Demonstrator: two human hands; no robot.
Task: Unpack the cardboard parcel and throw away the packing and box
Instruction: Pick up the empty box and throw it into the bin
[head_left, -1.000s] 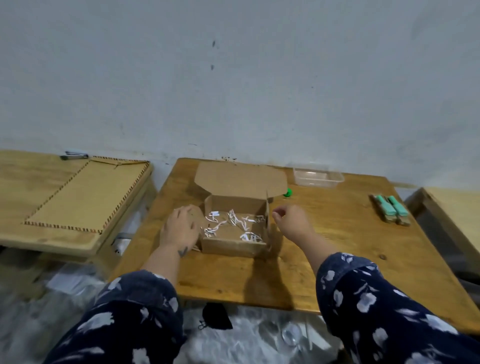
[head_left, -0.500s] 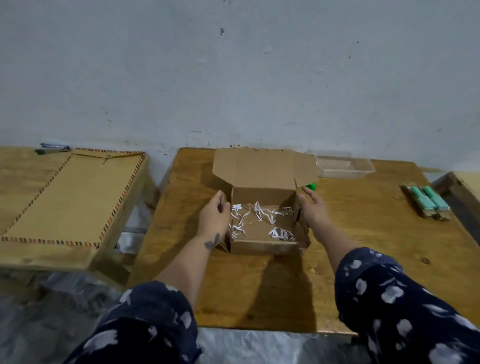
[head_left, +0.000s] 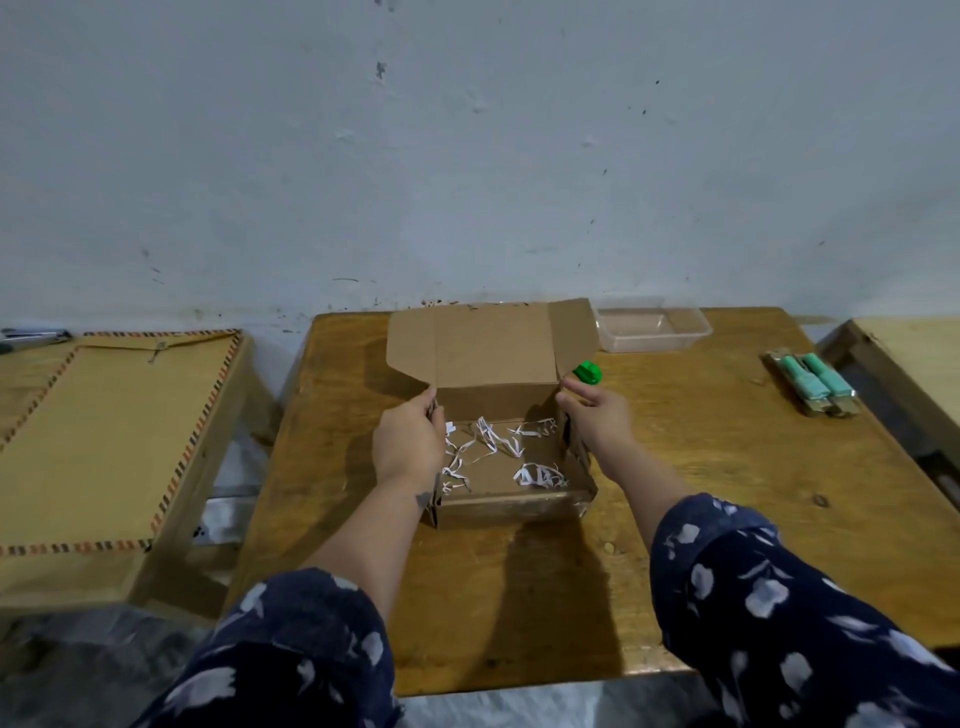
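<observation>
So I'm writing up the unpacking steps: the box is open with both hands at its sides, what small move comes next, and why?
Probably dip the left hand into the cardboard box and gather the white paper shreds. The lid stands open, only loose shreds show on the box floor, and the left hand is already at that wall; the right hand can steady the other side.

No text, label, brand, number or sign can be read anywhere. The cardboard box shows plain brown faces on its raised lid and inner walls, with no print or shipping label in view. The shredded paper strips inside it are white, and any marks on them are too small to tell. Right of the box, the two green-capped items carry no legible writing.
</observation>
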